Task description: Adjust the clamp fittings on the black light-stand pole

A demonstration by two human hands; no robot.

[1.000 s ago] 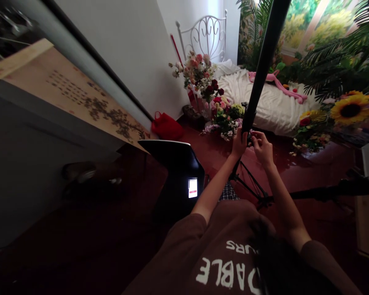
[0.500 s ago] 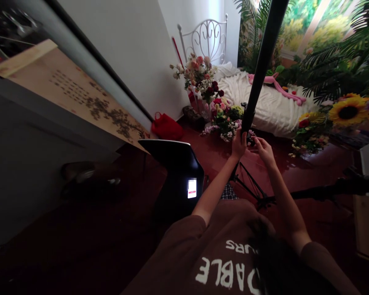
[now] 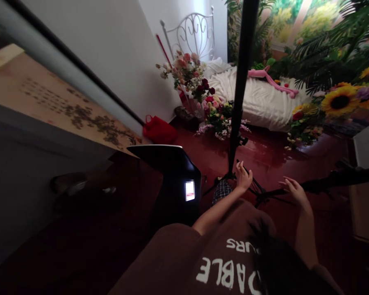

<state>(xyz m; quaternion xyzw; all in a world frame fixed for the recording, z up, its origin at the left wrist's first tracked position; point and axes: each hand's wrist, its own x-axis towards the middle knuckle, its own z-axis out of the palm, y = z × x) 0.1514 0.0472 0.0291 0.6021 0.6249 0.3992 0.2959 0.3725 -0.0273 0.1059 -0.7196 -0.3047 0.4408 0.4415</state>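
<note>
A tall black pole (image 3: pixel 241 69) rises in front of me on a stand with spread legs. My left hand (image 3: pixel 243 176) is open just right of the pole's lower part, with its fingers apart and nothing held. Farther right, my right hand (image 3: pixel 293 188) is open too, fingers spread and empty, beside a second black pole (image 3: pixel 335 179) that slants off to the right. A knob (image 3: pixel 242 141) sticks out from the upright pole above my left hand.
A black chair (image 3: pixel 175 164) holding a lit phone (image 3: pixel 190 190) stands at my left. Beyond are a red bag (image 3: pixel 160 129), flower bunches (image 3: pixel 187 73), a white-covered bed (image 3: pixel 261 98) and sunflowers (image 3: pixel 340 101). A painted panel (image 3: pixel 58 98) leans at the left.
My left hand has let go of the upright pole and come down toward me. My right hand has moved away from the pole, down and to the right, and opened.
</note>
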